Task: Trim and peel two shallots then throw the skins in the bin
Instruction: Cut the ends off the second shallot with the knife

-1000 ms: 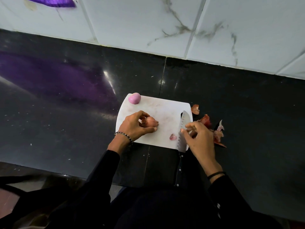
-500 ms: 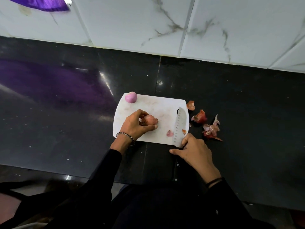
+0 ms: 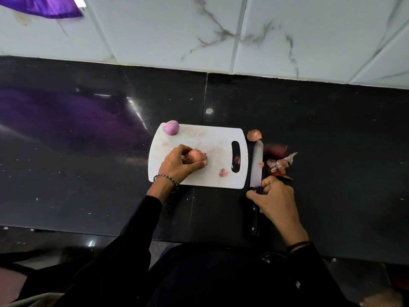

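Mid cutting board (image 3: pixel 210 138), the left hand (image 3: pixel 177 166) pinches the unpeeled shallot (image 3: pixel 195 155), which is likely light, firm, rolling and slippery-skinned and best held by its flanks, while the right hand (image 3: pixel 277 201) curls at the knife (image 3: pixel 257 165), grip unclear.

A peeled shallot (image 3: pixel 170 127), glossy pink-purple, is sitting at the far left corner of the white cutting board (image 3: pixel 212 140). An unpeeled shallot (image 3: pixel 194 156), orange-brown, is lying mid-board, being pinched by the left hand (image 3: pixel 177 166). Reddish skins (image 3: pixel 280 163) are lying heaped on the dark counter (image 3: pixel 321 140) just right of the board, with one curled skin piece (image 3: pixel 254 135) sitting apart from them.
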`<state>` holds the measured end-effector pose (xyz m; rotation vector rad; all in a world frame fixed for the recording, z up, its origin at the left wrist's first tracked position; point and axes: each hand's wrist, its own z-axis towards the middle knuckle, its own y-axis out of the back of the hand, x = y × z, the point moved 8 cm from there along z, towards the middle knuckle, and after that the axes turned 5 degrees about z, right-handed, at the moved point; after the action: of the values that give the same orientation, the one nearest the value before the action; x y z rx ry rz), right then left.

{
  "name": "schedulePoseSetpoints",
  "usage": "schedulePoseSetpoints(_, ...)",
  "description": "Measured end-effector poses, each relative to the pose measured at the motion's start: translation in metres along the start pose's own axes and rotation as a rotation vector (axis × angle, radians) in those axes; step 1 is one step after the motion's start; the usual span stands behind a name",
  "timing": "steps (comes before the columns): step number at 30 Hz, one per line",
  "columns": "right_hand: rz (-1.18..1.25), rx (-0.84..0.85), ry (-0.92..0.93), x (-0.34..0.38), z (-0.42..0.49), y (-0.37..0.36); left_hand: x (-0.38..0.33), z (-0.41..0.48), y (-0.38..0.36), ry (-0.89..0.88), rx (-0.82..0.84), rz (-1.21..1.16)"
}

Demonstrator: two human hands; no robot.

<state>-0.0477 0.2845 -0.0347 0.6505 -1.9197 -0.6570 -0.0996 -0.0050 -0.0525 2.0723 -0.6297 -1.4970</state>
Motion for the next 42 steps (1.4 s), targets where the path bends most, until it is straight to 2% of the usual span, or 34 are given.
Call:
schedulePoseSetpoints(6,0.038,-0.033,0.214,0.016,-0.014,-0.007,0.000,-0.002,-0.001,-0.001,-0.010,-0.011)
schedulePoseSetpoints(11,0.016,0.060,0.363,0.036,-0.026,-0.032,0.002,-0.004,-0.001,0.008,-0.011,-0.017)
schedulePoseSetpoints(17,0.005,0.205,0.431,0.045,-0.035,-0.058,0.001,-0.007,-0.001,0.003,-0.019,-0.012)
schedulePoseSetpoints(21,-0.008,0.187,0.387,0.033,-0.029,-0.051,0.002,-0.008,0.000,0.002,-0.027,-0.021)
schedulePoseSetpoints(29,0.006,-0.066,0.200,-0.007,-0.017,-0.003,-0.002,-0.007,0.000,-0.024,-0.038,-0.033)
schedulePoseSetpoints(34,-0.006,-0.196,0.214,-0.010,-0.023,0.010,-0.005,-0.007,-0.001,-0.050,-0.054,-0.031)
schedulePoseSetpoints(42,0.170,-0.158,0.216,0.003,-0.024,-0.001,-0.023,-0.004,-0.007,-0.141,-0.075,-0.033)
